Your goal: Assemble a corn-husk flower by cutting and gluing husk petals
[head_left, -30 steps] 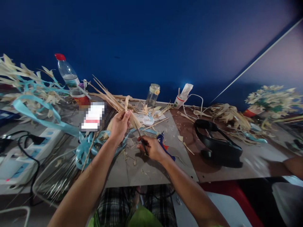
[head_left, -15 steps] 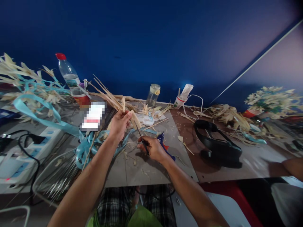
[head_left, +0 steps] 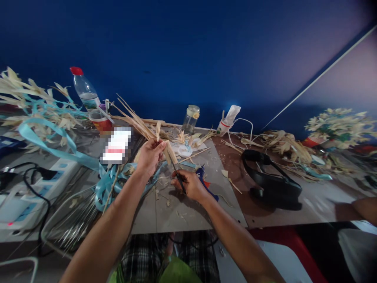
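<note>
My left hand (head_left: 149,156) is closed around a bundle of dried pale leaf strips (head_left: 138,122) that fans up and to the left above the table. My right hand (head_left: 190,184) grips small black scissors (head_left: 177,173), with the blades pointing up toward the base of the bundle just under my left fingers. Loose leaf scraps lie on the grey board (head_left: 188,208) beneath both hands. A light blue ribbon (head_left: 59,143) curls beside my left forearm.
A red-capped plastic bottle (head_left: 85,92) and a red cup (head_left: 100,121) stand at back left, a glass jar (head_left: 190,117) behind my hands. A black headset (head_left: 272,182) lies to the right. A white power strip (head_left: 32,188) with cables sits left. Another person's arm (head_left: 363,207) enters at right.
My left hand turned the leaf bundle slightly and one strip now stands more upright. The scissors shifted a little toward the bundle. The view barely moved.
</note>
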{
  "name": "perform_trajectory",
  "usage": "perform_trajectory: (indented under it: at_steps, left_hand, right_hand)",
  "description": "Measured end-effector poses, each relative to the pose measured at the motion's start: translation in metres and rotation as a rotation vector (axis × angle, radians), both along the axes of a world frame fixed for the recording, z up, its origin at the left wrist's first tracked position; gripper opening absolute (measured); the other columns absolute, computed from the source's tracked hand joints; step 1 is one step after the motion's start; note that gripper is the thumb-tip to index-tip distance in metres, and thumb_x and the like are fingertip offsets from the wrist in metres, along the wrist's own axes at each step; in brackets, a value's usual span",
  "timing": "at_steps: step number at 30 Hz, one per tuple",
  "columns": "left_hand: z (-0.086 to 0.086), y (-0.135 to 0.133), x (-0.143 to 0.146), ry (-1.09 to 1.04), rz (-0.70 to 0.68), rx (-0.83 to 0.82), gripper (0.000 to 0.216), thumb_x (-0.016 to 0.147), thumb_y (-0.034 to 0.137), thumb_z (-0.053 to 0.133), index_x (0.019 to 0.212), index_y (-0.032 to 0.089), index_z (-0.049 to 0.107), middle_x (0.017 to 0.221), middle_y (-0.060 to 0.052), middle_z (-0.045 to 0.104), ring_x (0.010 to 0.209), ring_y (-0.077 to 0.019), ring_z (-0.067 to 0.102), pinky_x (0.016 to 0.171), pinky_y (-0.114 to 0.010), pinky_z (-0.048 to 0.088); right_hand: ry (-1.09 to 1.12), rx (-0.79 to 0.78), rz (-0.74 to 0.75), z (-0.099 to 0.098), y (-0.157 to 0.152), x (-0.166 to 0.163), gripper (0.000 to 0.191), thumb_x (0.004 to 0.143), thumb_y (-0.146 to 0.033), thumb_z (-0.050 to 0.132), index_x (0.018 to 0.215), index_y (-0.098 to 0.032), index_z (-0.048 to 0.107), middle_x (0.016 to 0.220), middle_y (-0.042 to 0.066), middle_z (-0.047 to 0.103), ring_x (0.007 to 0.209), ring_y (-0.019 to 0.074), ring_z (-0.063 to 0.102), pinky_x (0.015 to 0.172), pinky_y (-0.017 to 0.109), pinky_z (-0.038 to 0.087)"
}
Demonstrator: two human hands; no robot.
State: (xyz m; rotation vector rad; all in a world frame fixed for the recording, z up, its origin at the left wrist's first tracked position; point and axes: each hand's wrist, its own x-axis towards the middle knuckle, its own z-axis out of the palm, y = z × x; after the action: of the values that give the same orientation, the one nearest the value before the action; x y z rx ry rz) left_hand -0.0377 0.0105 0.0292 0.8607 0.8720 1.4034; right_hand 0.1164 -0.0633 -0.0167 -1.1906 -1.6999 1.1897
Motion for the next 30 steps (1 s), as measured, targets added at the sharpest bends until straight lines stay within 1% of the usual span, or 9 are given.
perform_trajectory:
  at_steps: [5, 9, 14, 18, 24, 30]
  left_hand:
    - [-0.0027, -0.0004, 0.0021, 0.062, -0.004, -0.017, 0.025, 0.064, 0.033, 0.069, 0.067, 0.017, 0.050, 0.050, 0.009, 0.037, 0.037, -0.0020, 0.031, 0.038, -0.016, 0.028]
    - [-0.0043, 0.0000, 0.0021, 0.102, 0.026, 0.005, 0.024, 0.065, 0.033, 0.068, 0.065, 0.017, 0.050, 0.051, 0.008, 0.038, 0.037, -0.0022, 0.031, 0.038, -0.016, 0.028]
    - [-0.0078, 0.0017, 0.0020, 0.121, 0.042, 0.044, 0.024, 0.065, 0.034, 0.068, 0.064, 0.017, 0.051, 0.053, 0.007, 0.039, 0.038, -0.0024, 0.032, 0.038, -0.016, 0.029]
    - [-0.0086, 0.0013, 0.0027, 0.129, 0.055, 0.046, 0.023, 0.064, 0.033, 0.068, 0.064, 0.017, 0.052, 0.053, 0.007, 0.039, 0.039, -0.0030, 0.033, 0.038, -0.016, 0.030]
    - [-0.0065, -0.0027, 0.0065, 0.177, 0.041, 0.047, 0.021, 0.066, 0.032, 0.067, 0.063, 0.017, 0.052, 0.053, 0.006, 0.041, 0.039, -0.0036, 0.033, 0.039, -0.016, 0.029]
    - [-0.0103, -0.0028, 0.0078, 0.233, 0.044, 0.089, 0.021, 0.069, 0.033, 0.065, 0.063, 0.017, 0.052, 0.055, 0.005, 0.043, 0.041, -0.0046, 0.035, 0.039, -0.017, 0.029]
  right_hand:
    - [-0.001, 0.011, -0.029, -0.0026, 0.0005, -0.0002, 0.030, 0.074, -0.041, 0.062, 0.086, -0.014, 0.058, 0.059, -0.004, 0.043, 0.051, 0.0071, 0.035, 0.048, 0.020, 0.031]
    - [-0.027, 0.036, -0.033, -0.0044, 0.0007, 0.0001, 0.030, 0.074, -0.042, 0.062, 0.087, -0.015, 0.059, 0.057, -0.004, 0.041, 0.050, 0.0075, 0.034, 0.047, 0.020, 0.030]
    - [-0.066, 0.065, -0.026, -0.0002, -0.0003, 0.0010, 0.029, 0.076, -0.043, 0.060, 0.083, -0.015, 0.059, 0.054, -0.004, 0.042, 0.050, 0.0081, 0.036, 0.047, 0.020, 0.030]
    - [-0.060, 0.054, -0.023, 0.0002, -0.0001, 0.0007, 0.029, 0.075, -0.043, 0.061, 0.084, -0.015, 0.060, 0.054, -0.004, 0.043, 0.050, 0.0086, 0.038, 0.047, 0.020, 0.031]
    - [-0.023, 0.028, -0.057, -0.0066, 0.0031, -0.0006, 0.029, 0.074, -0.042, 0.062, 0.086, -0.016, 0.059, 0.054, -0.004, 0.042, 0.049, 0.0085, 0.036, 0.046, 0.021, 0.030]
    - [-0.017, 0.027, -0.069, -0.0057, 0.0032, -0.0005, 0.030, 0.074, -0.043, 0.062, 0.086, -0.016, 0.058, 0.054, -0.004, 0.041, 0.050, 0.0091, 0.036, 0.047, 0.021, 0.030]
